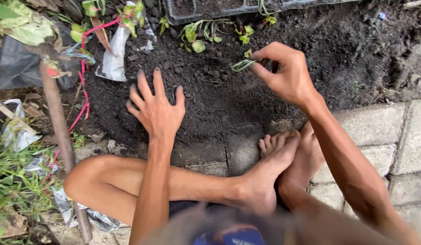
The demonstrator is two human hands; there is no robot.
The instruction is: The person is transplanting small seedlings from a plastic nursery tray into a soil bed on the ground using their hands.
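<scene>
I lose the black tray [246, 8] at the top edge, so only its near rim and parts of two cells show. The seedling [241, 65] is half buried in my right hand [285, 75]; its roots, if it has any, sit behind the fingers. My right foot is mostly behind the left foot [269, 168]. My shorts [228, 233] are a blur at the bottom edge. The wooden handle [60, 136] runs down to that edge, its head hidden under leaves and a grey bag [19, 63].
</scene>
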